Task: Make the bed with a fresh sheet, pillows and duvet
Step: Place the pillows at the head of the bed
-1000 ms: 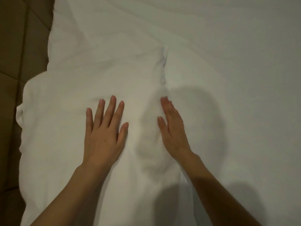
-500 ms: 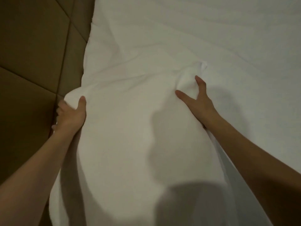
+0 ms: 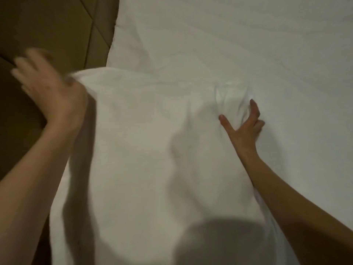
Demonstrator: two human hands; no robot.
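The white sheet covers the bed and fills most of the view, flat with a few low creases. At the left stands a brown padded headboard. On the sheet, against the headboard side, lies a white pillow, and a second pillow shows beyond it.

The right hand rests at the near pillow's far right corner, thumb spread on top, index finger stretched out, the other fingers curled into the bunched cloth there. The left hand is at the far left corner, blurred; its fingers look spread rather than closed, and I cannot say that it holds the cloth.

The pillow looks light and very soft. It will sag if lifted in the middle, so I think the two far corners are the best places to take it.
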